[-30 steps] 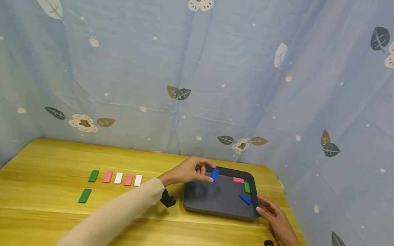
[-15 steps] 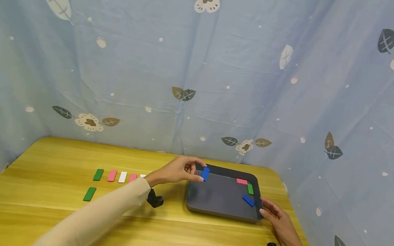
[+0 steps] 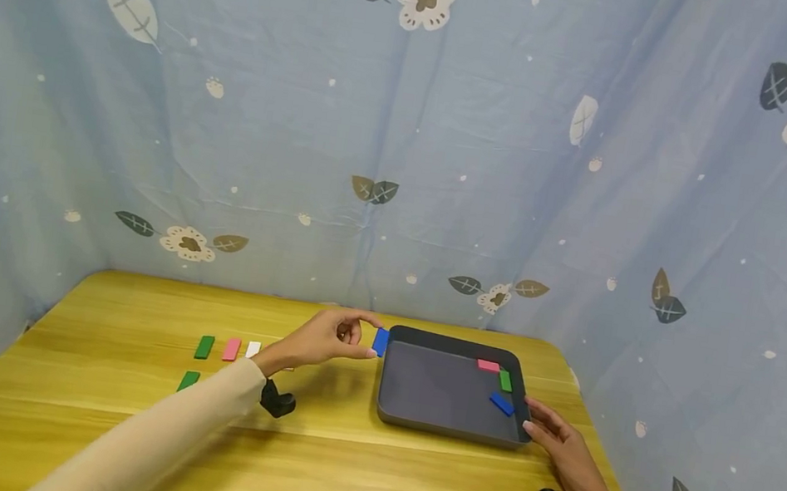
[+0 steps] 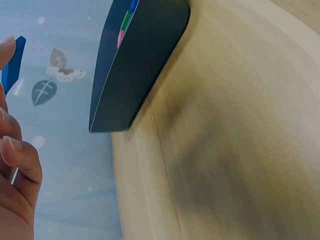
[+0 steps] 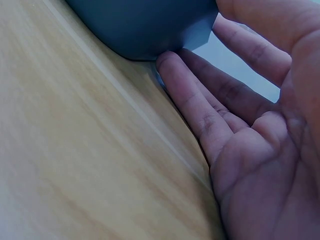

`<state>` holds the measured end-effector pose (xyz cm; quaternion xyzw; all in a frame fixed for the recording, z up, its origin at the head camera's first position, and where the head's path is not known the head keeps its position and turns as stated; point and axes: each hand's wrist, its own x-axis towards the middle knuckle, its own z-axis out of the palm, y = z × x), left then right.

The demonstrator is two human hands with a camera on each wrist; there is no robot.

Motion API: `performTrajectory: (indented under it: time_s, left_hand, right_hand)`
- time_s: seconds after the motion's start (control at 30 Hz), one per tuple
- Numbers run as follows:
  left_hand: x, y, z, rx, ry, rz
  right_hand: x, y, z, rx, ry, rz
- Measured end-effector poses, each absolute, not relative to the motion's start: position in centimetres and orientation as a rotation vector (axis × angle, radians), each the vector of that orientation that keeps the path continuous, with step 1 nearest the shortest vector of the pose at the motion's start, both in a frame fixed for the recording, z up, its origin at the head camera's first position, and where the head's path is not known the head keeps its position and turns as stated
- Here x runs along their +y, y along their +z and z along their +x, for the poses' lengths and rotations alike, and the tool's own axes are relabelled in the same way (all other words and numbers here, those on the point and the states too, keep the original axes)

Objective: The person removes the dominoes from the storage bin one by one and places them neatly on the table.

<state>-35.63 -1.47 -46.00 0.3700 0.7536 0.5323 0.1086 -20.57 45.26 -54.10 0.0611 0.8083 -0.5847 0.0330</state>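
Note:
My left hand point(image 3: 320, 338) pinches a blue rectangular block point(image 3: 381, 342) between thumb and fingertips. The block is held upright above the table, just off the left wall of a dark grey tray point(image 3: 418, 396). In the left wrist view, the same blue block point(image 4: 13, 65) shows at the fingertips, apart from the tray. My right hand point(image 3: 570, 463) rests at the tray's right wall near the front corner. Its straight fingers point(image 5: 182, 92) touch the tray's outside in the right wrist view. Inside the tray lie a pink block point(image 3: 488, 366), a green block point(image 3: 505, 380) and another blue block point(image 3: 501, 403).
Left on the wooden table point(image 3: 360, 484) lie a green block point(image 3: 204, 347), a pink block point(image 3: 231, 349) and a white block point(image 3: 253, 349). Nearer is a second green block point(image 3: 189, 380), partly hidden by my left sleeve point(image 3: 163, 431). A patterned curtain point(image 3: 290, 122) hangs behind.
My left hand has moved left with the blue block, from over the tray to outside its left wall. My right hand stays at the tray. The head view has turned slightly left.

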Motion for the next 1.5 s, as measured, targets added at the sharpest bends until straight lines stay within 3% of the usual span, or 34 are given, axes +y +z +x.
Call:
performTrajectory:
  time_s: [0.5,1.5]
  left_hand:
    - [-7.7,-46.3,-34.5,2.281,1.601,1.016]
    - [-18.6,-50.3,-30.4,2.526,1.48,0.812]
  right_hand:
    - [45.4,-53.9,-21.0,2.514,-1.771,0.201]
    - [45.3,-54.1,-20.9,2.505,-1.798,0.182]
